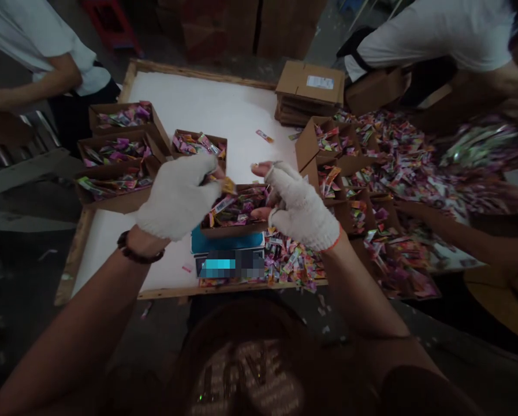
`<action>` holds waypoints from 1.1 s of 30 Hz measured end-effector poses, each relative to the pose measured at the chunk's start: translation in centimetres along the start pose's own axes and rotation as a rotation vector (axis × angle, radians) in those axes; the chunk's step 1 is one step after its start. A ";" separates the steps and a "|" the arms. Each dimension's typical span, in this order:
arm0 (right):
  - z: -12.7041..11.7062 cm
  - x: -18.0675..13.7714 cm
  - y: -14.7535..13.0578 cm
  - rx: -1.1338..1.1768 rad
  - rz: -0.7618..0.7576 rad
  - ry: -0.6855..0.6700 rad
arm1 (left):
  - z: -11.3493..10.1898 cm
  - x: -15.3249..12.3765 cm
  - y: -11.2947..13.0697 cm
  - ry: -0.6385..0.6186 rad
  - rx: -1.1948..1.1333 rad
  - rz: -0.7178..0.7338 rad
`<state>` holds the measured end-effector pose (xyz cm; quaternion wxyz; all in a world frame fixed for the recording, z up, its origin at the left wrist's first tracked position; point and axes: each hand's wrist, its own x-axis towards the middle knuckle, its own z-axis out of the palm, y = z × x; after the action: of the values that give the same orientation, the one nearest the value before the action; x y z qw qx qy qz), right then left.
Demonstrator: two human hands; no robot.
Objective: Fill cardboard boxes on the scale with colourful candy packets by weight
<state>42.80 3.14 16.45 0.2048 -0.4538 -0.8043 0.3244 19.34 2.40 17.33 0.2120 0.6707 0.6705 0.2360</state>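
A cardboard box (237, 228) full of colourful small wrapped packets (245, 205) sits on a digital scale (228, 245) in front of me. Over its left side, my left hand (181, 196), in a white fingerless glove, pinches a small yellow-orange packet (228, 185) between thumb and fingers. My right hand (300, 202), gloved likewise, hovers at the box's right edge with thumb and fingers apart; I see nothing between them. Loose packets (293, 254) lie heaped beside the scale, below my right hand.
Filled boxes (115, 196) stand at the left, another box (200, 141) behind the scale. More boxes (328, 176) and a large packet heap (410, 150) are at right. Flattened cartons (308, 86) are stacked at the back. A wooden rim (207, 75) edges the table. People work on both sides.
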 end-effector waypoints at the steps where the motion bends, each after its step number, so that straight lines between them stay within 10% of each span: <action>1: -0.2 -0.2 -0.6 -0.041 -0.019 0.002 | -0.2 -0.5 1.3 -0.017 -0.052 0.076; 6: -2.9 -2.3 -1.5 -0.327 0.112 -0.168 | 0.3 -2.6 3.8 -0.082 -0.367 0.216; 12: -5.8 -5.9 1.8 -0.629 0.379 -0.392 | -0.1 -4.7 -5.1 0.296 -0.654 -0.182; 17: -1.0 -0.2 -0.5 -0.508 0.052 -0.439 | 0.1 -6.3 -9.3 0.392 -0.748 -0.414; 24: 7.2 8.5 -2.3 -0.648 0.038 -0.632 | 1.3 -5.2 -6.3 0.325 -0.704 -0.410; 33: 7.8 8.7 -0.2 -0.669 0.045 -0.544 | 6.2 -0.3 -9.4 0.044 -0.291 -0.447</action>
<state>33.47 7.97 11.39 -0.1803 -0.4104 -0.8799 0.1578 15.52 2.37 6.74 0.3383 0.4631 0.7655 0.2917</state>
